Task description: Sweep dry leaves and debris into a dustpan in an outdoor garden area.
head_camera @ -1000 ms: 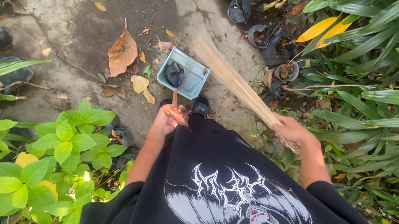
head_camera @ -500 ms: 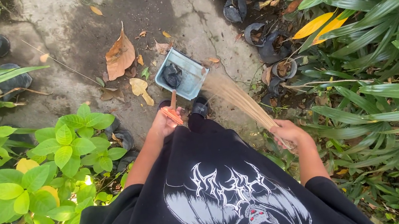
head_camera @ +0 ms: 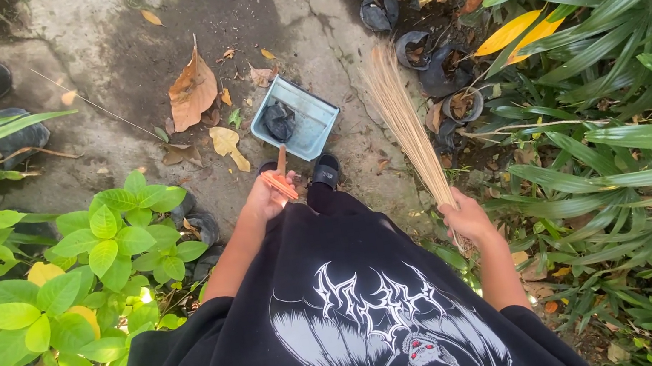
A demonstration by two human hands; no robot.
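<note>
Cracked concrete path (head_camera: 110, 60) runs between green plants, strewn with dry brown leaves (head_camera: 192, 91) and lined by black nursery bags (head_camera: 448, 74) on the right. My left hand (head_camera: 266, 198) is closed around the orange handle (head_camera: 280, 174) of a pale blue dustpan (head_camera: 295, 119), which rests on the path just ahead of my black sandal (head_camera: 325, 171) and contains dark debris. My right hand (head_camera: 468, 219) grips the base of a stick broom (head_camera: 403, 124), bristles angled up and away toward the dustpan's right side.
</note>
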